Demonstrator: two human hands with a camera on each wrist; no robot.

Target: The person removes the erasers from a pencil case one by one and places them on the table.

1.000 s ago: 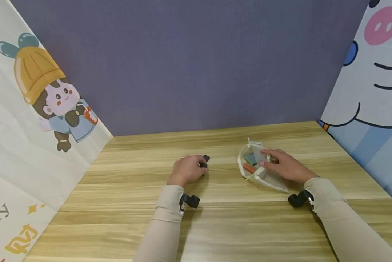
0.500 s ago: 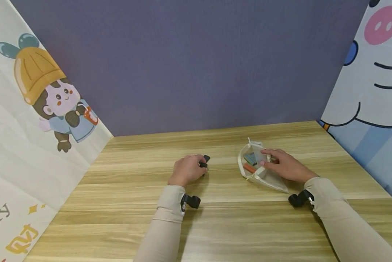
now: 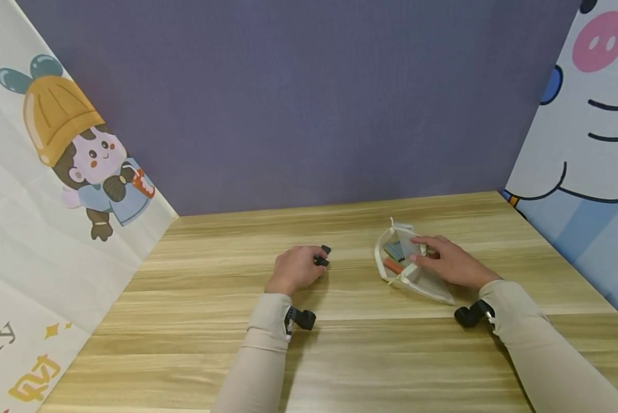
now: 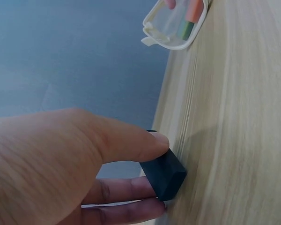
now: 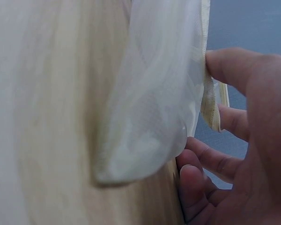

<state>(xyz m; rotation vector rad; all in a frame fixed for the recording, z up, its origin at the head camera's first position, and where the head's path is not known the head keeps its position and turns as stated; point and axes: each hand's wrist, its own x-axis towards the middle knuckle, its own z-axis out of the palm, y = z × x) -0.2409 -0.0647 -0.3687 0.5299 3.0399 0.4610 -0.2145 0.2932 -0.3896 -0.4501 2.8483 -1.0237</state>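
Note:
My left hand (image 3: pixel 297 268) pinches a small black block-shaped piece (image 4: pixel 164 176) between thumb and fingers, low over the wooden table. A dark end (image 3: pixel 326 249) also shows beyond the fingers in the head view; I cannot tell if it belongs to the same piece. To the right, a translucent whitish zip pouch (image 3: pixel 429 287) lies with its mouth open towards the left. My right hand (image 3: pixel 450 261) holds the pouch's rim, thumb on one side and fingers on the other. Inside are an orange stick-like thing (image 3: pixel 393 265) and blue-grey pieces (image 3: pixel 394 250), partly hidden.
The wooden table (image 3: pixel 185 321) meets a grey-purple panel (image 3: pixel 309 115) at the back. Cartoon-printed sheets (image 3: pixel 30 258) stand at the left and right sides. Each wrist wears a black camera (image 3: pixel 304 319) on a strap.
The left hand and the black piece in it shift very slightly. The right hand and the pouch stay where they were.

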